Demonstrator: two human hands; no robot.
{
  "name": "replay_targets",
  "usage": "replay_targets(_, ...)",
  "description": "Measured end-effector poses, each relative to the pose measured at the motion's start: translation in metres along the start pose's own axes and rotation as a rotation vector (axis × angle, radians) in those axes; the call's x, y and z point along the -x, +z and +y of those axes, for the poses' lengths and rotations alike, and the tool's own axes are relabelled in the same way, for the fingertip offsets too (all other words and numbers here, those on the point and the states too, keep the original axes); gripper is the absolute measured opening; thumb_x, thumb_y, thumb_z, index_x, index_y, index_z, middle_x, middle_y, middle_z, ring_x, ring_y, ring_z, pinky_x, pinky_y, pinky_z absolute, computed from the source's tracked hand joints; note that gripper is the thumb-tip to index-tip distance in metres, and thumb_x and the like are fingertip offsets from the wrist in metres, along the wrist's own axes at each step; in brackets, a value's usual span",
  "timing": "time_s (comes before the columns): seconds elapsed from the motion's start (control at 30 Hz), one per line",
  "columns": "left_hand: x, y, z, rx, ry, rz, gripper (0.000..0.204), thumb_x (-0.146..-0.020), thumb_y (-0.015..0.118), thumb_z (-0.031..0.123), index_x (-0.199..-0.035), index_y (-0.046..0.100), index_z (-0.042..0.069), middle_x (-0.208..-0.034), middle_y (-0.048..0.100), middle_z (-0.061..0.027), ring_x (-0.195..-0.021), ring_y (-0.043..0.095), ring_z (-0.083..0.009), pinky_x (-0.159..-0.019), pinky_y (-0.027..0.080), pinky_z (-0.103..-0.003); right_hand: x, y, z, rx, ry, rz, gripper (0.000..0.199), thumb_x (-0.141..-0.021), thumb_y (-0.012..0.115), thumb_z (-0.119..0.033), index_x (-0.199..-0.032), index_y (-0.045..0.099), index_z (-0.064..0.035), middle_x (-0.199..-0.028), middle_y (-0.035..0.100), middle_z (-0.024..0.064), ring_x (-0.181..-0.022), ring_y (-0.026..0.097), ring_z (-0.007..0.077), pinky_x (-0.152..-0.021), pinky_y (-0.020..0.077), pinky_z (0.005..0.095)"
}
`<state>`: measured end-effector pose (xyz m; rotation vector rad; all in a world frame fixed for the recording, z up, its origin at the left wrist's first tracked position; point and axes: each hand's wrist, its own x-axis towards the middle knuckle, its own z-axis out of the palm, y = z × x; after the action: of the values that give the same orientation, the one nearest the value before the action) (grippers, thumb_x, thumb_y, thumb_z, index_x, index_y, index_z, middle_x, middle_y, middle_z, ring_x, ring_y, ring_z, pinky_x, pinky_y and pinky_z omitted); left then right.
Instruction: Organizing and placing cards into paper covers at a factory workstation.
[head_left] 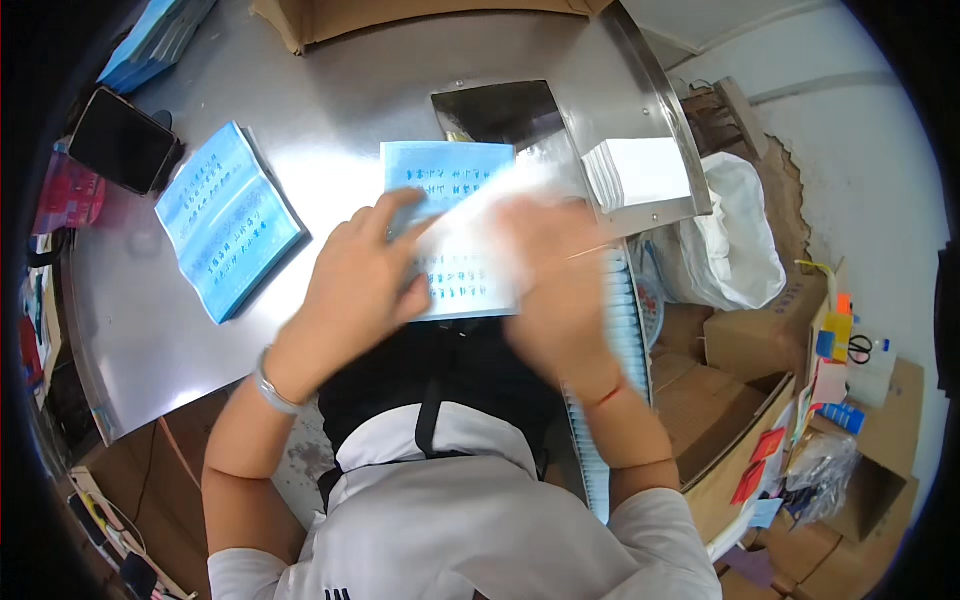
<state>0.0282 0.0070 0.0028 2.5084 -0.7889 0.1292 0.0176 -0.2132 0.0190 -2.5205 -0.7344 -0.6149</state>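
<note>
A blue printed packet (pixel 447 165) lies flat at the table's near edge, in front of my body. Over it stretches a white sheet (pixel 470 225), blurred by motion, slanting from my left fingertips up to my right hand. My left hand (pixel 350 265) rests on the packet's left side, thumb and fingers apart. Smeared by quick movement, my right hand (pixel 560 275) is at the packet's right side against the white sheet; its fingers cannot be made out. To the left lies a thick stack of blue printed packets (pixel 230 220). A pile of folded white sheets (pixel 648 172) sits at the right corner.
The metal table (pixel 330 110) has a rectangular opening (pixel 510 115) beyond the packet. A phone (pixel 125 140) and more blue packets (pixel 150 45) are at the far left. A cardboard box (pixel 430 22) stands at the back; a white sack (pixel 740 235) and cartons (pixel 765 330) are at right.
</note>
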Motion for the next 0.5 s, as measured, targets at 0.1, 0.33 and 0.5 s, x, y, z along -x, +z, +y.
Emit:
replay_targets(0.1,-0.011,-0.015,-0.006,0.077,-0.12,-0.069,0.062,-0.064,0.073,0.0,-0.125,0.061,0.007,-0.14,0.048,-0.0203,-0.099,0.061,-0.0318,-0.086,0.052,-0.04,0.006,0.029,-0.03,-0.058,-0.173,-0.15,0.035,-0.081,0.062,-0.01,-0.115,0.07,-0.0105,-0.113,0.063,0.0176,-0.109,0.062,0.0381,-0.102,0.0432,0.0554)
replay_targets(0.33,-0.025,-0.004,0.049,0.546,0.095,-0.127,0.059,-0.076,0.069,-0.005,-0.131,0.055,0.011,-0.142,0.041,-0.0247,-0.117,0.053,-0.0416,-0.096,0.049,-0.04,-0.051,0.065,0.061,-0.027,0.028,-0.398,0.016,-0.086,0.057,-0.018,-0.092,0.067,-0.0076,-0.086,0.065,0.0186,-0.089,0.066,0.0333,-0.091,0.0487,0.0521)
replay_targets(0.5,0.039,-0.034,-0.028,-0.117,-0.485,0.588,0.043,-0.089,0.066,0.011,-0.127,0.05,0.001,-0.121,0.056,-0.0198,-0.115,0.056,-0.033,-0.1,0.042,-0.044,-0.033,0.006,0.052,0.064,0.275,0.165,0.015,-0.087,0.066,-0.013,-0.09,0.072,0.0003,-0.084,0.068,0.0177,-0.074,0.065,0.0345,-0.065,0.0519,0.043)
